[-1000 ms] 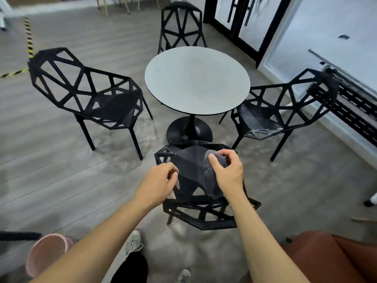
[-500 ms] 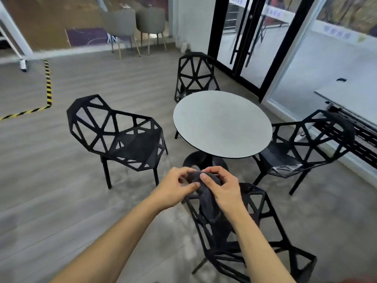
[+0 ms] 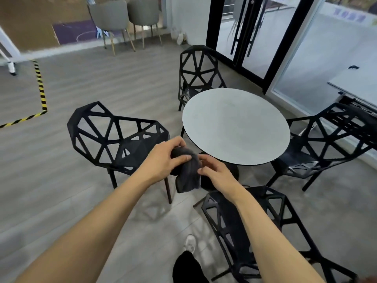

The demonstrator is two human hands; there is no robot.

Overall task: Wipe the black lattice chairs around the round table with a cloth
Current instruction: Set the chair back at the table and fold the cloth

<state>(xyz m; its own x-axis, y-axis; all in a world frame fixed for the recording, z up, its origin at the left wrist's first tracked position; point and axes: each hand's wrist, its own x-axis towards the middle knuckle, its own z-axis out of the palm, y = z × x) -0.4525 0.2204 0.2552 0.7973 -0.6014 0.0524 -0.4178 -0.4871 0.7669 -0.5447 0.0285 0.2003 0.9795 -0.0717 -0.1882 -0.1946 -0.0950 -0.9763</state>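
A dark grey cloth hangs in the air between my hands, in front of the round grey table. My left hand grips the cloth's bunched top. My right hand pinches its right edge with thumb and fingers. Several black lattice chairs ring the table: one on the left, one at the far side, one on the right, and the nearest one below my right forearm. The cloth touches no chair.
Two grey upholstered chairs stand by the back wall. Yellow-black tape marks the floor at left. Black-framed glass doors and a black rack lie to the right. My shoe shows below.
My view has lifted and swung off the near chair toward the left one. Both hands rose with the cloth, and my left hand joined my right in holding it.
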